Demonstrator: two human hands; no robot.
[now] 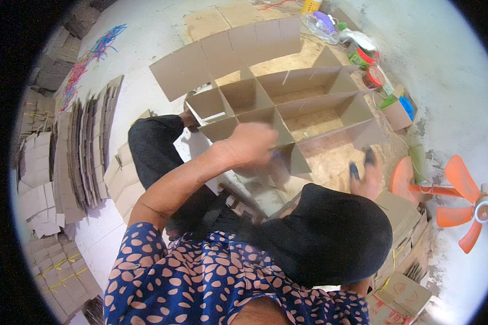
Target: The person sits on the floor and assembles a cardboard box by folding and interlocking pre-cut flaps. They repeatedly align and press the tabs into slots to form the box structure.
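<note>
A cardboard divider grid (274, 107) of interlocked slotted strips stands on a worn board before me. My left hand (254, 144), blurred, is over the near left part of the grid, fingers curled down; whether it grips a strip is hidden. My right hand (367, 174) is apart from it at the grid's near right, dark coverings on two fingertips, fingers spread, nothing seen in it. A long slotted cardboard strip (232, 48) stands along the grid's far side.
Stacks of slotted cardboard strips (83, 150) stand at the left, with colored ties (81, 65) beyond. An orange fan (484, 209) is at the right. Red-lidded jars (374, 77) and a small open carton (398, 111) line the far right. Tied cardboard bundles (404, 288) lie near right.
</note>
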